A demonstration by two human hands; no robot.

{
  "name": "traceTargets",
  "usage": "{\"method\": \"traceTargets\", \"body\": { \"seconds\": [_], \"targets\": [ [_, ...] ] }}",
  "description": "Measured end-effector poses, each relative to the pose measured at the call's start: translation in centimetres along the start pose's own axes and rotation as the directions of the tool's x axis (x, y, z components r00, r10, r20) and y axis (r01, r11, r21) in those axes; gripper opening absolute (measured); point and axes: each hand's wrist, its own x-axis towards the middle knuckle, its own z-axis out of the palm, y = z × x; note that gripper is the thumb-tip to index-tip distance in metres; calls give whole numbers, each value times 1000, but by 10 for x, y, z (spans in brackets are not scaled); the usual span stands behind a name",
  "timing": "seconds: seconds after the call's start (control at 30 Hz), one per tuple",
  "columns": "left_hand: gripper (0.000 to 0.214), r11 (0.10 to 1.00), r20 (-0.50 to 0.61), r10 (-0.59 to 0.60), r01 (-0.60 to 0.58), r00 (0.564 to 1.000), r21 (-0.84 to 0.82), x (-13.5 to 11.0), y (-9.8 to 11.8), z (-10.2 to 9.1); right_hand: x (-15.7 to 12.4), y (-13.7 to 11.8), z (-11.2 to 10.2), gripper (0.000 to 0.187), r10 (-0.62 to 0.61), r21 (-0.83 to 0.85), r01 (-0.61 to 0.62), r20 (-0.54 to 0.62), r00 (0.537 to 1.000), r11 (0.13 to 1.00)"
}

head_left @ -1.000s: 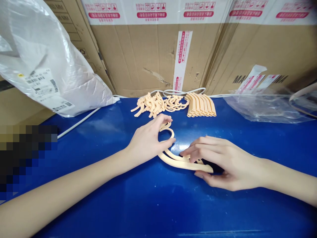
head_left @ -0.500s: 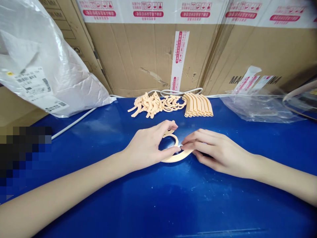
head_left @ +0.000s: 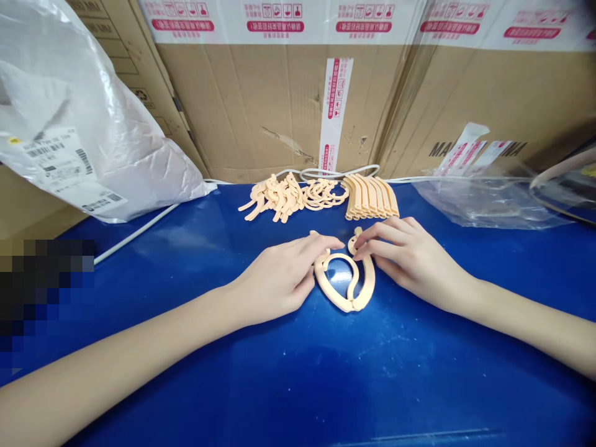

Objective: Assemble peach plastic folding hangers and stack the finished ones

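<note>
Two bare hands meet over a cream frame (head_left: pixel 369 282) of curved pieces, which lies on the blue tabletop (head_left: pixel 233 385) near the middle of the view. The left hand (head_left: pixel 285 270) is partly closed, its fingers bent onto the frame's upper left end; the index finger reaches out above the opening, and just how the other fingertips grip is hidden. The right hand (head_left: pixel 416 264) is also partly closed, with the frame's upper right end held between its fingers and thumb, beside a small rounded end piece (head_left: pixel 352 244). As far along as this shows, two thick bars meet in a point at the near side, and a slimmer curved piece (head_left: pixel 356 273) runs inside them; the ends at the far side stand apart, with a gap between the hands. Whether every joint is fully seated cannot be told. Much remains unassembled: beyond the hands, a heap of wavy pieces (head_left: pixel 279 197), a cluster of thin hooked pieces (head_left: pixel 323 195) and a neat row of curved bars (head_left: pixel 372 197) lie side by side, untouched by either hand, so this frame appears to be only one portion of the work, with plenty of parts left over.
</note>
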Motion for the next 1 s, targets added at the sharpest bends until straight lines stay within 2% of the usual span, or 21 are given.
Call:
{"method": "traceTargets", "body": {
  "seconds": [0.23, 0.37, 0.5, 0.6, 0.67, 0.77, 0.83, 0.9, 1.0],
  "targets": [
    [49, 992, 59, 25, -17, 998, -128, 0, 4, -2, 0, 1, 4, 15, 48, 31, -47, -15, 999, 998],
    [50, 993, 74, 24, -14, 997, -121, 1, 5, -3, 1, -1, 3, 11, 104, 67, -101, -33, 994, 993],
    [50, 996, 38, 28, -25, 999, -86, 1, 4, -3, 2, -10, -2, 11, 75, 190, -72, -7, 997, 979],
    [57, 997, 42, 19, -16, 999, -80, 0, 3, -2, 2, -19, -5, 15, 35, 325, -50, 51, 998, 944],
    [61, 997, 49, -3, 6, 999, -77, 0, 2, -1, 2, -21, -6, 17, 43, 370, -58, 47, 998, 927],
    [63, 997, 57, -17, 21, 998, -71, 0, 1, 0, 0, -18, -6, 14, 149, 276, -135, -28, 988, 952],
    [63, 998, 63, -16, 20, 998, -64, 0, 1, 0, 0, -15, -5, 15, 200, 175, -191, -33, 979, 966],
    [64, 998, 61, -18, 21, 998, -53, 0, 1, 1, 0, -13, -5, 21, 191, 137, -190, 7, 982, 972],
    [68, 999, 59, -18, 20, 998, -43, 0, 0, 2, 1, -15, -7, 24, 114, 189, -119, 35, 993, 975]
  ]
}}
